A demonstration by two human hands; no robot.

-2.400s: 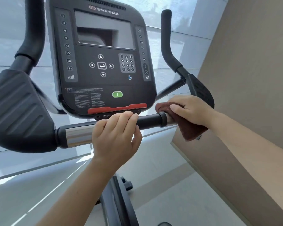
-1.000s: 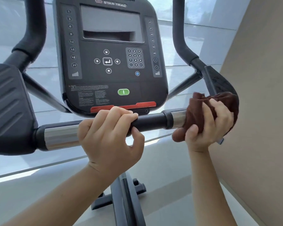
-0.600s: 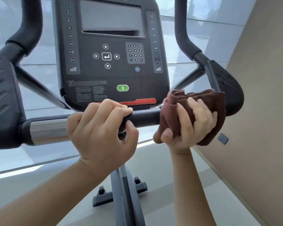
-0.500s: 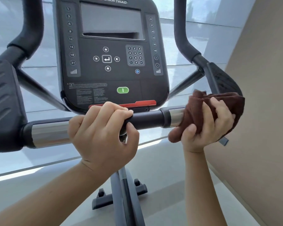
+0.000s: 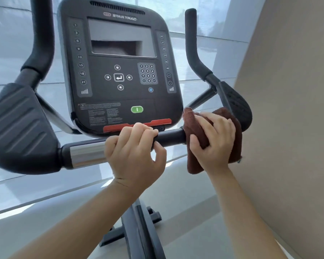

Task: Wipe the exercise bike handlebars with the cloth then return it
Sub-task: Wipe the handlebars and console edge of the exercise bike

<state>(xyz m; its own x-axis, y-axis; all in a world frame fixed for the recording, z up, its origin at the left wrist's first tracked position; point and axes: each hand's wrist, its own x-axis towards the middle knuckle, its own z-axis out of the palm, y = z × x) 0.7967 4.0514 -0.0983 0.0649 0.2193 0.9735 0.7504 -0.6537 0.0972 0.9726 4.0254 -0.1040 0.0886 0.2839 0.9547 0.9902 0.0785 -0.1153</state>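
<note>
Right hand (image 5: 213, 139) has fingers and thumb curled round the brown cloth (image 5: 194, 128), clamping it onto the crossbar (image 5: 168, 137). Left hand (image 5: 135, 152) grips the bar's black section bare, fingers over the top, thumb underneath. Cloth is on the bar's right end, at 3 o'clock from the left hand and 4 o'clock off the console (image 5: 120, 71) corner. It looks to butt against the right elbow pad (image 5: 236, 107) at its 1 o'clock, but the contact is hidden behind the fabric. Room: a short run of bare black bar between the hands. At 9 o'clock from the left hand the chrome sleeve (image 5: 86, 154) runs clear to the left elbow pad (image 5: 21, 128). Console's lower edge sits just above the left knuckles. Beige wall (image 5: 288, 109) is near at 3 o'clock of the cloth. Left upright grip (image 5: 42, 34) and right upright grip (image 5: 192, 43) flank the console at 9 and 3. Cloth: dark brown terry, bunched thick, one corner standing up at 11 o'clock of the right hand, loose flap hanging below the bar at 6. Frame post (image 5: 142, 230) drops at 6 o'clock between the forearms.
</note>
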